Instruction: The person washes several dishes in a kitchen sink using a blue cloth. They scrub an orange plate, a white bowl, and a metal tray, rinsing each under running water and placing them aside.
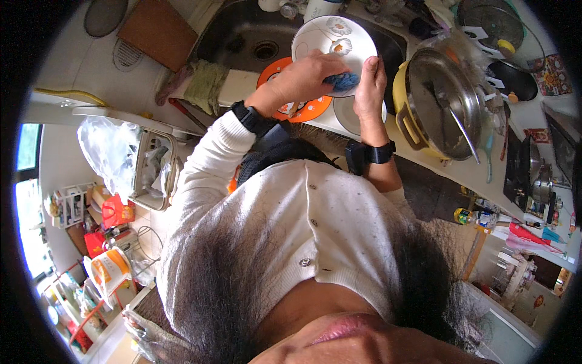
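Observation:
My left hand (313, 75) presses a blue mesh scrubber (342, 82) against the inside of a white bowl (313, 38) with a grey flower pattern. My right hand (372, 86) grips the same bowl by its right rim, thumb uppermost. The bowl is tilted towards me, above the near edge of the sink (243, 34). Below my left hand lies an orange plate (313, 109) with white paw prints, partly covered. Another pale dish (352, 113) rests partly under my right hand. The fingers of both hands are partly hidden.
On the right counter stands a yellow pot (402, 91) with a metal utensil inside. A green cloth (209, 86) hangs left of the sink, near a brown board (157, 34). A bin with a clear plastic bag (111, 150) stands at my left.

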A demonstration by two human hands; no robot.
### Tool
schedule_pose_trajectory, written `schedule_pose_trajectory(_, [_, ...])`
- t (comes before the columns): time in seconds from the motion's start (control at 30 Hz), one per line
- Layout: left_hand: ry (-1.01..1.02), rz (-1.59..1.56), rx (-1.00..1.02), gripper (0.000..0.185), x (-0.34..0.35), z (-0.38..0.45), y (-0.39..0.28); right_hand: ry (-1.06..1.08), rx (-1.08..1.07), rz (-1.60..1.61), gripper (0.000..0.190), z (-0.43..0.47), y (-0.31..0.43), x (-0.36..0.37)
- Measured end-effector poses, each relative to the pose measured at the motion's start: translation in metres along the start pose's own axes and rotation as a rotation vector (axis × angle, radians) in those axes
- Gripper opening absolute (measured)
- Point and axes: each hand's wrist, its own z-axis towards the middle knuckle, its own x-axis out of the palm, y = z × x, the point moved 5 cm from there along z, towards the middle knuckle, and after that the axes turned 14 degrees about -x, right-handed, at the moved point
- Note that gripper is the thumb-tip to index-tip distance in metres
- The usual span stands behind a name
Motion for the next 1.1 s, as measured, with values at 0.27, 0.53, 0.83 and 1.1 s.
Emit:
schedule_pose_trajectory(0.27, [-0.463, 0.148, -0.152, 0.05, -0.018, 0.01, 0.006, 0.135, -0.022, -0.098, 0.051, -0.009, 0.0, 0.012])
schedule_pose_trajectory(0.53, [0.063, 0.478, -0.329, 0.045, 0.001, -0.006, 0.022, 0.144, -0.1, -0.219, 0.054, -0.005, 0.012, 0.005])
schedule_pose_trajectory(0.83, [-0.036, -0.14, -0.061, 0.044, 0.003, -0.002, 0.005, 0.033, -0.087, -0.227, 0.05, 0.002, 0.004, -0.002])
schedule_pose_trajectory(1.1, [-0.61, 0.232, -0.003, 0.041, -0.027, 0.009, 0.01, 0.146, -0.004, -0.156, 0.051, -0.008, -0.003, 0.009])
